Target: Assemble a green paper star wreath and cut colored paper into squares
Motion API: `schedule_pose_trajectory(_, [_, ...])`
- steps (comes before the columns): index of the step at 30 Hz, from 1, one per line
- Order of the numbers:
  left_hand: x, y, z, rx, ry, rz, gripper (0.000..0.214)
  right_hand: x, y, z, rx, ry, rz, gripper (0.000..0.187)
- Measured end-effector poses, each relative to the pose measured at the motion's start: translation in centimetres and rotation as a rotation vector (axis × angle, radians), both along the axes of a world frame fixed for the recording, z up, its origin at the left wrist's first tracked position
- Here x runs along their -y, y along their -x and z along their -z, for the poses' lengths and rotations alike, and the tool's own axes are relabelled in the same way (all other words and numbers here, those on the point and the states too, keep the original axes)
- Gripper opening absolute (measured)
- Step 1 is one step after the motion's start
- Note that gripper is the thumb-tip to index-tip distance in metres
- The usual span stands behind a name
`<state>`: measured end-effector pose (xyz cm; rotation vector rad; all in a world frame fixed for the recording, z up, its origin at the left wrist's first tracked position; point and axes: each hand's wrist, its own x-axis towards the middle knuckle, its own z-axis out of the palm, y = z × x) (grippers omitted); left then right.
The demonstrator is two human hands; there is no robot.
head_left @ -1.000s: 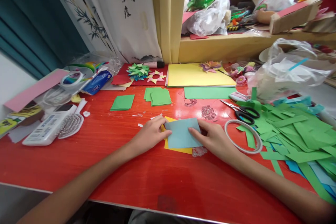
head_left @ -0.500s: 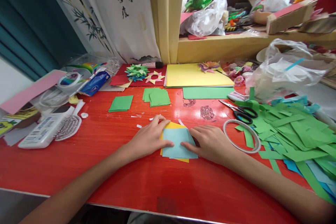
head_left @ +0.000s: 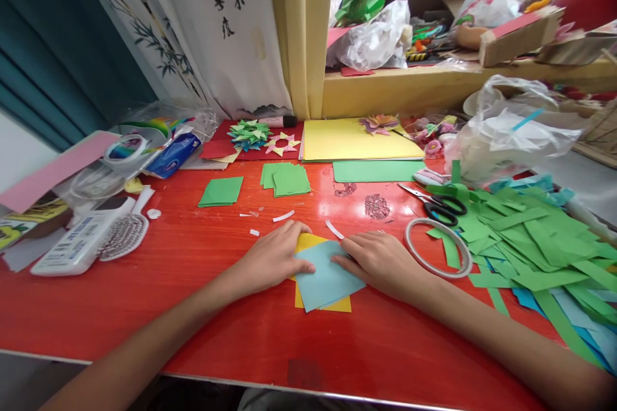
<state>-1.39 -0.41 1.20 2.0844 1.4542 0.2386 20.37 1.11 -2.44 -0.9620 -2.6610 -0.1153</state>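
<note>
Light blue square papers (head_left: 328,279) lie turned at an angle over yellow square papers (head_left: 308,243) in front of me on the red table. My left hand (head_left: 277,253) grips the left side of the papers, thumb on the blue sheet and fingers curled by the yellow edge. At the right, my right hand (head_left: 373,260) pinches the blue papers, thumb on top and fingers bent around the upper right edge. The hands partly hide the edges of both colours.
Right of my hand lie a tape roll (head_left: 438,221), scissors (head_left: 443,205) and a heap of green paper strips (head_left: 540,237). Green square papers (head_left: 292,178), a green sheet (head_left: 378,171) and yellow paper (head_left: 351,141) sit behind. A hairbrush (head_left: 126,237) is at the left.
The blue papers have rotated on the yellow ones, their lower corner now tilted down toward me. More yellow shows at the top and bottom. Both hands keep about the same places.
</note>
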Motion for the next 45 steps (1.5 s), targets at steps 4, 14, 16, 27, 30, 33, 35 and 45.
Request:
schedule_pose_trajectory(4, [-0.3, -0.1, 0.4, 0.134, 0.016, -0.062, 0.020, 0.2, 0.0, -0.3, -0.228, 0.094, 0.100, 0.031])
schedule_pose_trajectory(14, [1.6, -0.8, 0.7, 0.486, -0.635, -0.004, 0.016, 1.4, 0.5, -1.6, -0.714, 0.596, 0.122, 0.019])
schedule_pose_trajectory(16, [1.7, -0.8, 0.9, 0.516, -0.686, -0.021, 0.020, 1.7, 0.6, -1.6, -0.738, 0.589, 0.116, 0.026])
schedule_pose_trajectory(27, [1.7, -0.7, 1.1, 0.426, -0.413, -0.014, 0.027, 1.5, 0.5, -1.3, -0.713, 0.589, 0.129, 0.016])
schedule_pose_trajectory(30, [1.7, -0.9, 1.0, 0.459, -0.390, -0.008, 0.027, 1.4, 0.5, -1.3, -0.808, 0.606, 0.135, 0.021])
schedule_pose_trajectory(33, [1.2, -0.9, 0.9, 0.461, -0.318, -0.067, 0.033, 1.3, 0.5, -1.1, -0.861, 0.663, 0.122, 0.020])
schedule_pose_trajectory(35, [0.8, -0.8, 0.9, 0.454, -0.259, -0.071, 0.028, 1.2, 0.5, -1.0, -0.847, 0.708, 0.114, 0.017])
schedule_pose_trajectory(45, [0.6, -0.6, 0.7, 0.373, -0.200, -0.150, 0.023, 1.2, 0.8, -0.6, -0.932, 0.757, 0.114, 0.026])
